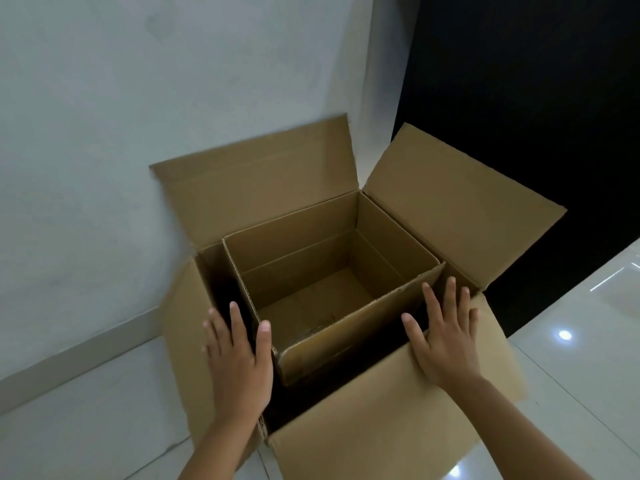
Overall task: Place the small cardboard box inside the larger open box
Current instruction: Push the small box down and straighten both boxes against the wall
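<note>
At frame centre, the small box (332, 292) sits inside the larger box (398, 420); left hand (239, 362) and right hand (446, 337) hover spread, empty — placement apparently complete.

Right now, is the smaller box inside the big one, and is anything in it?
Inside, and empty. The small box sits upright within the walls of the larger box, its bare cardboard floor showing. Both hands are spread open, holding nothing.
</note>
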